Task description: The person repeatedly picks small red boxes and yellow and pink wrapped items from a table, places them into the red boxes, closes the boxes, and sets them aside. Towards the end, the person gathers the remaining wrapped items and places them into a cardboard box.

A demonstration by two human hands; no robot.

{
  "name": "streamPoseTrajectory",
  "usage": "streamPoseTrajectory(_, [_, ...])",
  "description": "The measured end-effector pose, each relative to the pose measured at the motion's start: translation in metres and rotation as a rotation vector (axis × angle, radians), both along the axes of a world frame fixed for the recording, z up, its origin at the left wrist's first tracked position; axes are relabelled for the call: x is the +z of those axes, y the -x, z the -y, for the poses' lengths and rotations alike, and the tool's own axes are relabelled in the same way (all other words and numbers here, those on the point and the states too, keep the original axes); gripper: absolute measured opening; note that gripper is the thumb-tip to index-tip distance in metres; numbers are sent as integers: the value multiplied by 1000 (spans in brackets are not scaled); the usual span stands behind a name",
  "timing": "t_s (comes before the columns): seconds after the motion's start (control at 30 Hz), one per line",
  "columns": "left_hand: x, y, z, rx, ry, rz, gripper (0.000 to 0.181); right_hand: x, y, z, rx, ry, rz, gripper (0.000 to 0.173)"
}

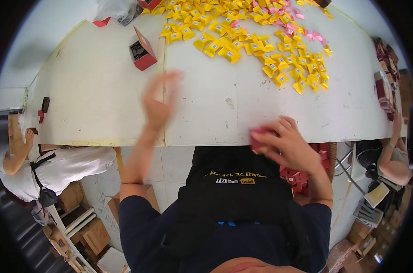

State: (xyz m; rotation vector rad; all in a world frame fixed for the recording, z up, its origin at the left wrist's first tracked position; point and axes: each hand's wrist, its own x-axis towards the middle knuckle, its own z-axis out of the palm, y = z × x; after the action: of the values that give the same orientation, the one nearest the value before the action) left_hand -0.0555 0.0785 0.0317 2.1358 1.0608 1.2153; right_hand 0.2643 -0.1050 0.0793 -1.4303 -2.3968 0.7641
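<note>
My left hand [158, 105] is blurred above the white table [206, 112], its fingers apart and nothing seen in them. Beyond it stands a red cardboard box [145, 62] with its lid raised and dark contents showing. At the table's front edge, my right hand [286, 143] grips a small red box [257, 138], blurred and partly covered by the fingers. Below that hand, a carton holding several red boxes [295, 179] is partly hidden by my arm. Yellow foil-wrapped packets [229, 54] lie spread over the far middle and right of the table.
Pink packets [290, 29] lie among the yellow ones. A clear plastic bag [119, 12] sits at the far left. Dark red boxes [383, 92] are stacked at the right edge. People work at the left [66, 163] and right [395, 167]. Cartons [95, 235] stand below left.
</note>
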Motion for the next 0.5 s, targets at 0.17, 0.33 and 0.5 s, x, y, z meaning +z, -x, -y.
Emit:
streamPoseTrajectory(0.17, [41, 76, -145, 53, 5, 31, 55, 44, -25, -5, -126, -147, 6, 42])
streamPoseTrajectory(0.33, [42, 65, -192, -319, 501, -158, 55, -38, 32, -135, -390, -497, -242, 33])
streamPoseTrajectory(0.5, [1, 58, -155, -30, 361, -490, 27, -80, 53, -183, -486, -485, -46, 27])
